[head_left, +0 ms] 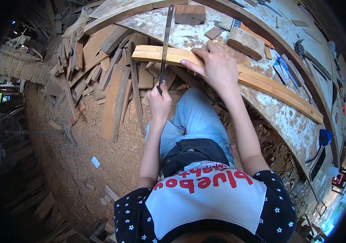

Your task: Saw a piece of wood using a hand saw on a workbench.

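My left hand (159,100) is closed around the dark handle of a saw. The saw's narrow metal blade (167,35) stands nearly upright in the view and crosses a long wooden strip (278,91) near its left end. That end juts out past the workbench edge. Gripping the strip to the right of the blade, my right hand (218,68) curls its fingers over the top, with the thumb along the near side. A line along the strip's length suggests two pieces side by side, though I cannot tell for sure. How deep the blade sits in the wood is unclear.
On the worn workbench (290,117) lie a wood block (189,15), a carved block (246,43), a try square (254,34), a hammer (312,58) and a blue tape measure (324,137). A curved wooden piece (270,32) arches across. Wood offcuts (114,103) lean at left above sawdust.
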A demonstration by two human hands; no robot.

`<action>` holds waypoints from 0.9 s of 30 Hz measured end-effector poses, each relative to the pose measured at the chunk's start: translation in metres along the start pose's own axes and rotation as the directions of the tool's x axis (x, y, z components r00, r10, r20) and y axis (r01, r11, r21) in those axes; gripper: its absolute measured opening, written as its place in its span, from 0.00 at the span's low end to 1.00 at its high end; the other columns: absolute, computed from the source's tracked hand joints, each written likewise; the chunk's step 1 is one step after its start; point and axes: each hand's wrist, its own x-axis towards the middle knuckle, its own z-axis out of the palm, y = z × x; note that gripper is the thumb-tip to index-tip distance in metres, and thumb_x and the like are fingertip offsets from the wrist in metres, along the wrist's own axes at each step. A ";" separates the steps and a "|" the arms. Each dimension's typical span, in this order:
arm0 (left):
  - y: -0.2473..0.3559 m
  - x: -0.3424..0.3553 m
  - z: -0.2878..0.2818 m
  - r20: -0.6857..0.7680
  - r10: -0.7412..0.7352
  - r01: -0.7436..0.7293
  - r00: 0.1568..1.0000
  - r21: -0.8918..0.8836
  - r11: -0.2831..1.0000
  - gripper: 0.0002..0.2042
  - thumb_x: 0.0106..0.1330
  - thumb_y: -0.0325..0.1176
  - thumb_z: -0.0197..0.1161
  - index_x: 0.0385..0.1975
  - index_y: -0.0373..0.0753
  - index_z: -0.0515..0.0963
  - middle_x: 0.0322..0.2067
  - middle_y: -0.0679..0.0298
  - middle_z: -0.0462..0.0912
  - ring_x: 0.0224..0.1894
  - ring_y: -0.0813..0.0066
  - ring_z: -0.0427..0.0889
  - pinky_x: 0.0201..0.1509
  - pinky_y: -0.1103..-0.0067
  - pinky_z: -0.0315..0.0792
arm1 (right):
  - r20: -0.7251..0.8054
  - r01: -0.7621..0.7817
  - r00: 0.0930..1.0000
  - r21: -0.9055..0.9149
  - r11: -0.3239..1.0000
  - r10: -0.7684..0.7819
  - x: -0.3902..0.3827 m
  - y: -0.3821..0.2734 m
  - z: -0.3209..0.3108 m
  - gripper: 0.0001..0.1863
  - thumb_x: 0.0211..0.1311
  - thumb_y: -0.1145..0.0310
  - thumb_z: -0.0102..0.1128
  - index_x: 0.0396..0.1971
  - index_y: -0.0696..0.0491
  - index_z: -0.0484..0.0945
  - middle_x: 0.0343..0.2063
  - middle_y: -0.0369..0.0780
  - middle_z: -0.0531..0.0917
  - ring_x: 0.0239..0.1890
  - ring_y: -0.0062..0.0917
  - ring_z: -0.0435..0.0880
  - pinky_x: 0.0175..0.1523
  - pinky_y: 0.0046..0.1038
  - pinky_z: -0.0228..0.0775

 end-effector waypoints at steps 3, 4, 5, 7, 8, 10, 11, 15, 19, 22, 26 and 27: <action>0.000 -0.001 0.002 0.014 -0.010 0.010 1.000 -0.002 1.000 0.24 0.72 0.41 0.47 0.16 0.29 0.67 0.10 0.58 0.65 0.14 0.72 0.64 0.19 0.71 0.56 | -0.006 0.002 1.000 -0.009 1.000 -0.002 -0.001 0.003 0.002 0.27 0.50 0.39 0.58 0.33 0.50 0.84 0.25 0.40 0.77 0.33 0.30 0.81 0.36 0.31 0.75; 0.001 0.000 0.001 0.018 -0.021 0.021 1.000 -0.003 1.000 0.24 0.72 0.41 0.47 0.16 0.29 0.67 0.09 0.58 0.65 0.14 0.72 0.64 0.19 0.71 0.56 | -0.006 0.002 1.000 -0.008 1.000 -0.002 -0.001 0.003 0.002 0.27 0.50 0.39 0.58 0.33 0.50 0.84 0.25 0.40 0.77 0.33 0.30 0.81 0.36 0.31 0.75; 0.002 0.000 0.001 0.018 -0.021 0.021 1.000 -0.003 1.000 0.24 0.72 0.41 0.47 0.16 0.29 0.67 0.09 0.58 0.65 0.14 0.72 0.64 0.19 0.71 0.56 | -0.002 0.004 1.000 -0.006 1.000 -0.004 -0.001 0.002 0.001 0.28 0.50 0.39 0.58 0.34 0.50 0.84 0.25 0.40 0.77 0.33 0.30 0.81 0.36 0.31 0.75; 0.002 -0.001 0.000 0.014 -0.029 0.029 0.999 0.027 0.999 0.24 0.72 0.41 0.47 0.16 0.28 0.68 0.09 0.56 0.66 0.13 0.70 0.65 0.19 0.70 0.56 | 0.002 0.005 1.000 -0.006 1.000 -0.005 0.000 0.002 0.001 0.28 0.50 0.39 0.58 0.34 0.50 0.84 0.26 0.40 0.77 0.33 0.30 0.81 0.36 0.31 0.75; 0.001 -0.001 0.001 0.015 -0.029 0.029 0.999 0.027 0.999 0.24 0.72 0.41 0.47 0.16 0.28 0.68 0.09 0.56 0.66 0.13 0.70 0.65 0.19 0.70 0.56 | 0.015 -0.004 1.000 -0.002 1.000 0.004 0.000 0.002 0.002 0.28 0.50 0.38 0.57 0.35 0.49 0.84 0.26 0.40 0.76 0.34 0.31 0.81 0.35 0.31 0.74; 0.000 -0.002 0.002 -0.003 0.006 -0.006 1.000 0.046 0.999 0.23 0.71 0.40 0.47 0.17 0.28 0.68 0.09 0.53 0.66 0.12 0.64 0.67 0.19 0.68 0.57 | 0.029 -0.015 0.999 0.000 1.000 0.015 0.000 0.002 0.002 0.28 0.50 0.38 0.57 0.35 0.49 0.84 0.27 0.39 0.76 0.35 0.31 0.80 0.34 0.32 0.74; 0.001 -0.002 0.003 -0.001 0.004 -0.004 1.000 0.046 0.999 0.23 0.71 0.40 0.47 0.17 0.28 0.68 0.09 0.53 0.66 0.12 0.64 0.67 0.19 0.68 0.57 | 0.024 -0.013 1.000 -0.006 1.000 0.013 0.000 0.002 0.003 0.28 0.50 0.38 0.57 0.35 0.49 0.84 0.27 0.39 0.76 0.35 0.31 0.80 0.34 0.32 0.74; 0.001 -0.003 0.004 -0.022 -0.003 0.004 1.000 0.073 0.997 0.22 0.71 0.39 0.48 0.17 0.27 0.68 0.10 0.50 0.67 0.13 0.58 0.68 0.19 0.66 0.57 | 0.012 -0.008 1.000 -0.003 1.000 0.008 0.000 0.002 0.001 0.28 0.51 0.39 0.57 0.34 0.50 0.84 0.26 0.41 0.76 0.34 0.31 0.81 0.36 0.31 0.74; -0.001 -0.002 0.005 -0.036 -0.003 0.006 0.999 0.083 0.997 0.22 0.71 0.38 0.48 0.17 0.28 0.68 0.11 0.49 0.68 0.13 0.57 0.69 0.20 0.66 0.58 | 0.018 0.002 1.000 -0.016 1.000 -0.002 0.000 0.001 0.001 0.28 0.51 0.39 0.57 0.35 0.50 0.84 0.26 0.41 0.76 0.34 0.30 0.81 0.36 0.31 0.74; 0.003 -0.003 0.004 -0.012 -0.020 0.021 1.000 0.093 0.995 0.22 0.71 0.39 0.47 0.17 0.28 0.67 0.11 0.50 0.68 0.13 0.58 0.69 0.20 0.66 0.58 | 0.007 0.010 1.000 -0.020 1.000 -0.010 0.000 0.002 0.001 0.27 0.51 0.40 0.57 0.34 0.50 0.84 0.26 0.41 0.76 0.34 0.30 0.81 0.36 0.31 0.74; 0.003 -0.004 0.006 -0.049 -0.022 0.023 0.999 0.017 1.000 0.22 0.71 0.39 0.47 0.17 0.28 0.67 0.11 0.50 0.67 0.13 0.59 0.69 0.20 0.66 0.57 | 0.012 0.001 1.000 -0.015 1.000 -0.001 0.000 0.002 0.002 0.27 0.51 0.39 0.57 0.35 0.49 0.84 0.26 0.40 0.76 0.35 0.31 0.81 0.36 0.31 0.74; 0.003 -0.003 0.006 -0.033 -0.029 0.029 0.999 0.024 0.999 0.22 0.71 0.39 0.47 0.17 0.28 0.68 0.11 0.50 0.67 0.14 0.59 0.69 0.21 0.66 0.58 | 0.025 -0.009 1.000 -0.015 1.000 0.009 -0.001 0.002 0.002 0.28 0.50 0.38 0.57 0.35 0.48 0.84 0.27 0.39 0.76 0.35 0.31 0.81 0.36 0.31 0.74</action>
